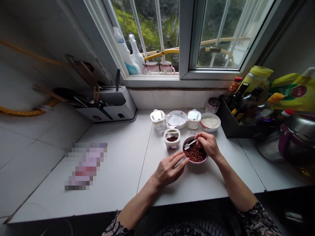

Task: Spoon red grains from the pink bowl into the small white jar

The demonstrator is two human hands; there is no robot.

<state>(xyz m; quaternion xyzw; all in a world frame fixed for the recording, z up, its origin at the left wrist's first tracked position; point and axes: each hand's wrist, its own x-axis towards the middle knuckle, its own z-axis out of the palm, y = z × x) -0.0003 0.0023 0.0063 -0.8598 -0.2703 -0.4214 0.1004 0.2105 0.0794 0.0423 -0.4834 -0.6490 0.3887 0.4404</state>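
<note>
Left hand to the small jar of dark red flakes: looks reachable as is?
Probably yes. The left hand has its fingertips at the bowl's rim; the jar stands just beyond the hand, nothing visible between.

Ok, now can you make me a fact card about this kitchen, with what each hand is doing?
Left hand: fingers at the bowl's edge
Right hand: holding a small white spoon
Bowl: full of dark red bits
Front jar: more dark red bits inside
Back jars: two, left one and right one
White food: in another bowl
Far left: grey utensil rack
By the window: two spray bottles
</note>
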